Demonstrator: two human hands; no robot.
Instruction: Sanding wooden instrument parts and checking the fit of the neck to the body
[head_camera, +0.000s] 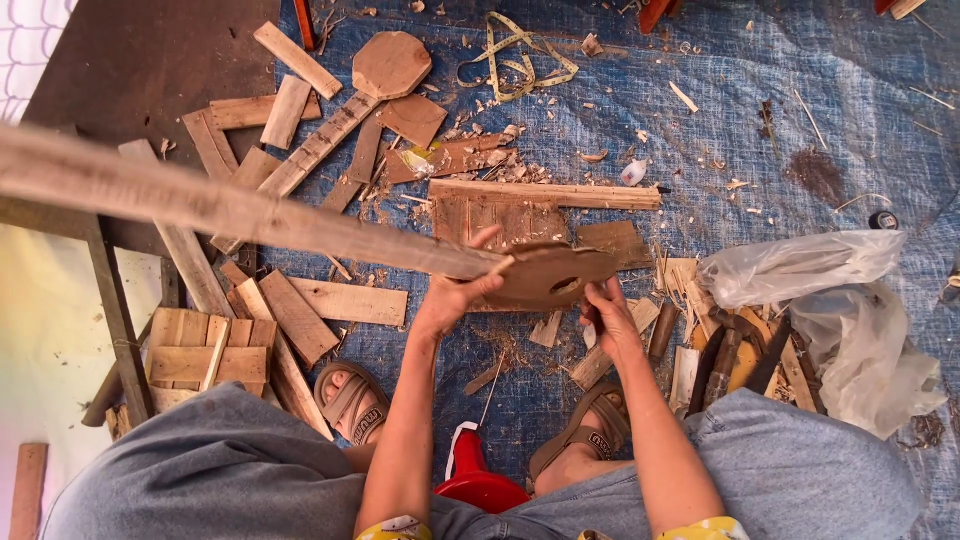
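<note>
I hold a long wooden piece (250, 212) that runs from the left edge to a flat rounded head (545, 275) with a slot cut in it. My left hand (460, 290) grips it just where the shaft meets the head. My right hand (608, 312) is at the right underside of the head, fingers curled; whether a small tool is in it I cannot tell. A similar finished paddle-shaped piece (385, 68) lies on the blue tarp (760, 120) farther away.
Wood offcuts and planks (300, 310) litter the left and middle of the tarp, with shavings. A yellow tape measure (515, 60) lies at the top. Clear plastic bags (830, 300) and tools (730, 355) sit at right. A red stool (480, 480) is between my sandalled feet.
</note>
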